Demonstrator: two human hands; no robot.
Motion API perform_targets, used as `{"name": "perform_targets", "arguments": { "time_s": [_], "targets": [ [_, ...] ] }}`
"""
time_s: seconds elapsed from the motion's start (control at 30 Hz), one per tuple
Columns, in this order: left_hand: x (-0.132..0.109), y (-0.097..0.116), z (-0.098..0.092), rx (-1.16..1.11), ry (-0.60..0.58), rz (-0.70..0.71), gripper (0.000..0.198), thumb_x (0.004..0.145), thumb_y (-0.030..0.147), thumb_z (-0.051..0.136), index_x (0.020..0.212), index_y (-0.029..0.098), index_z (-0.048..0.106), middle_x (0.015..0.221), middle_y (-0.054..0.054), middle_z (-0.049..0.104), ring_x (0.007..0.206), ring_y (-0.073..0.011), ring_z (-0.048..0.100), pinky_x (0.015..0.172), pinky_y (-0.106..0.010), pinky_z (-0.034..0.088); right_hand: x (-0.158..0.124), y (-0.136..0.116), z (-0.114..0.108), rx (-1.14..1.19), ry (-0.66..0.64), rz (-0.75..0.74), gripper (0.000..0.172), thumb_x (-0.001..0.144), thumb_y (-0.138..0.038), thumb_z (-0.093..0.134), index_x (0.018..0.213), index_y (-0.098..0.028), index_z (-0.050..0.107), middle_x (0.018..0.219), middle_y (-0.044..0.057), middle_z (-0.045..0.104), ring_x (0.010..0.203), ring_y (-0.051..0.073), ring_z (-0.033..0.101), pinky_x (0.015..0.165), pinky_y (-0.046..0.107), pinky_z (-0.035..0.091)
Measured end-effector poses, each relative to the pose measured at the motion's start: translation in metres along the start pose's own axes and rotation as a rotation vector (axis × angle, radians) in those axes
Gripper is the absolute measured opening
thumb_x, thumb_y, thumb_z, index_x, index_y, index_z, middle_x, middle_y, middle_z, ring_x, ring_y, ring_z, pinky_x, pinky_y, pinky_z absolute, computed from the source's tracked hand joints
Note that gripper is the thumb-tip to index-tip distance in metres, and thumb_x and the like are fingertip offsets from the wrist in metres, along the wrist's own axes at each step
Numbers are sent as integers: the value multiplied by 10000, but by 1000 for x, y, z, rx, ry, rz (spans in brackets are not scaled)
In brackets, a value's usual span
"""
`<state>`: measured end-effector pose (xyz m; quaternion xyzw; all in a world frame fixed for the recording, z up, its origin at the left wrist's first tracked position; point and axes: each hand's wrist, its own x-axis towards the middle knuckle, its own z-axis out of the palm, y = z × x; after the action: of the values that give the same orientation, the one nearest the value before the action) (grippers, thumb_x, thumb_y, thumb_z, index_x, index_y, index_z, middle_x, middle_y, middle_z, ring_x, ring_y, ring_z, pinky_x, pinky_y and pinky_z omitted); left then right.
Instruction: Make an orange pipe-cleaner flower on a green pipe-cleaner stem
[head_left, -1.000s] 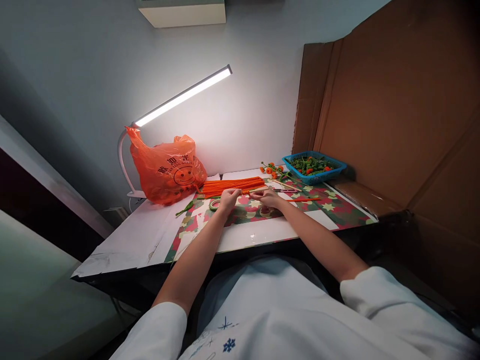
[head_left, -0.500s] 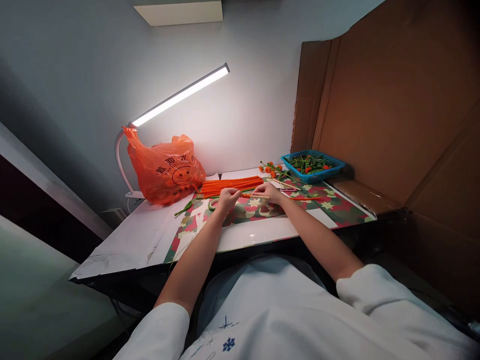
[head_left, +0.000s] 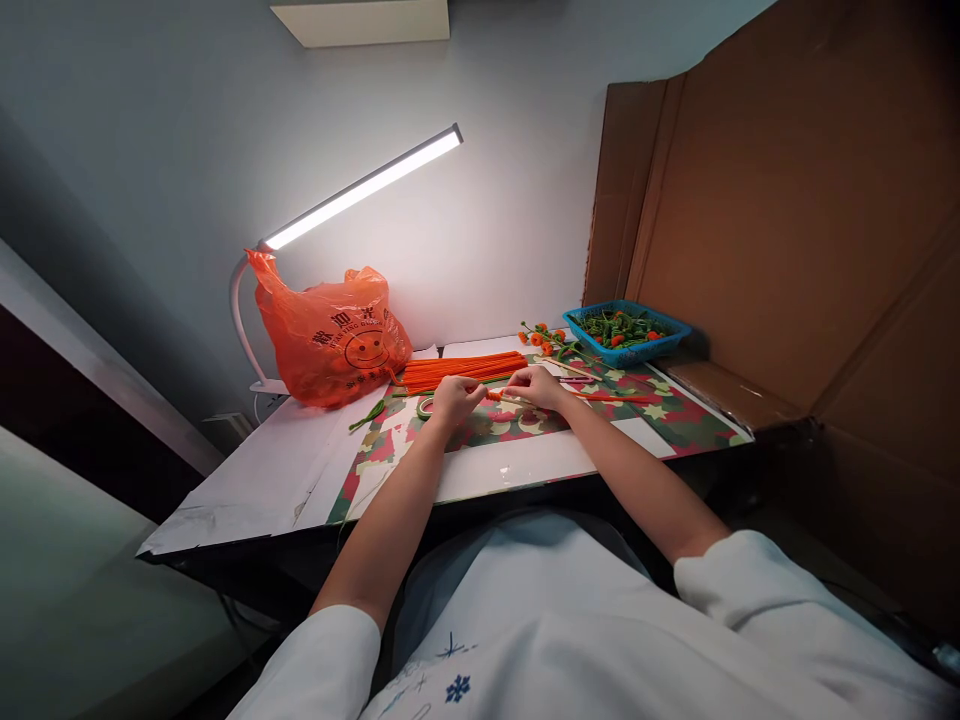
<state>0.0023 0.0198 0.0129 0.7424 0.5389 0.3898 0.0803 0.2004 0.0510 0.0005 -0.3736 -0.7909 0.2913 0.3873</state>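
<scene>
Fingers closed, my left hand [head_left: 456,401] pinches one end of a thin light-coloured stick [head_left: 517,402]. Around the stick by my left fingertips is a short orange coil of pipe cleaner [head_left: 494,395]. My right hand [head_left: 536,387] is closed too, its fingertips at the coil's right side, pinching the orange pipe cleaner. An orange length [head_left: 619,399] lies to the right of that hand; whether it joins the coil is hidden. Behind both hands rests a bundle of orange pipe cleaners [head_left: 465,371]. A roll of green tape [head_left: 425,407] sits beside my left hand.
An orange plastic bag [head_left: 334,340] stands at the back left under a lit lamp [head_left: 367,187]. Orange flowers [head_left: 546,340] lie near a blue basket [head_left: 651,352] of green and orange pieces. Twisted green pipe cleaner [head_left: 367,416] lies left. Cardboard [head_left: 780,220] walls the right side.
My left hand has shifted slightly right, and the gap between my fingertips is narrower. The stick now shows less plainly beneath my right hand. The view has moved slightly.
</scene>
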Motion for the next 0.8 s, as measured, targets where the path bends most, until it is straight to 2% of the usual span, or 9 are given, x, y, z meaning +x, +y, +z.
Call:
{"name": "perform_targets", "arguments": {
  "time_s": [0.27,0.5,0.7,0.8],
  "targets": [
    [0,3,4,186,103,-104,428,789,404,501,438,196,373,430,9,346,473,-127,301,530,-296,142,0,0,6,-75,142,-58,238,748,-358,602,666,-144,664,594,17,592,553,110,459,537,242,338],
    [0,3,8,247,136,-176,453,855,418,435,461,196,453,451,-19,399,492,-152,362,541,-304,139,-3,-1,12,-115,147,-40,201,772,-311,531,665,-162,613,579,-7,558,530,105,439,539,241,324],
    [-2,4,10,240,198,-214,449,861,414,436,469,196,429,482,-35,443,506,-153,367,544,-301,144,-4,-5,20,-143,235,33,216,761,-318,527,597,-178,543,550,-16,519,542,117,451,544,250,319],
    [-2,4,11,229,213,-231,443,857,409,439,468,199,415,476,-31,426,514,-156,367,550,-302,137,-3,-5,24,-94,212,54,230,768,-318,507,585,-181,523,557,-15,526,550,119,470,559,249,345]
  ]
}}
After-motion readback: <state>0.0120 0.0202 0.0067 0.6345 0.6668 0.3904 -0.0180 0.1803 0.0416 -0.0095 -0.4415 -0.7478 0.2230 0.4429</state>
